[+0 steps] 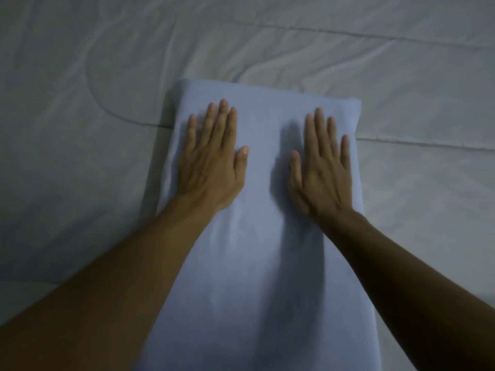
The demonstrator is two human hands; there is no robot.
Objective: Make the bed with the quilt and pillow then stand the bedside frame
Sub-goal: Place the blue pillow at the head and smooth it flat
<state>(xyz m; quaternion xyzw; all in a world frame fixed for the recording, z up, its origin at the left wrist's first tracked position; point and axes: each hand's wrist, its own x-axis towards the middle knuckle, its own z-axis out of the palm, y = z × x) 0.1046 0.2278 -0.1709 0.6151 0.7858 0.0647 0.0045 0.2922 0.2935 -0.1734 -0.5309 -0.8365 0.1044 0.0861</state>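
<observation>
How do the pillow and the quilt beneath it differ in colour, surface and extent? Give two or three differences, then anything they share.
The pillow is pale blue; the quilt is off-white. The pillow's top looks smooth, while the quilt shows creases and stitched seams. The pillow is a narrow block whose far end shows; the quilt spreads past the frame. Both are soft bedding, and the pillow lies on the quilt.

1. The pillow (265,236) was pale blue, long and smooth, lying flat with its far short end pointing away from the camera and its near end running out of the bottom edge.
2. The quilt (267,44) was white, stitched and lightly creased, spread flat beneath the pillow.
</observation>
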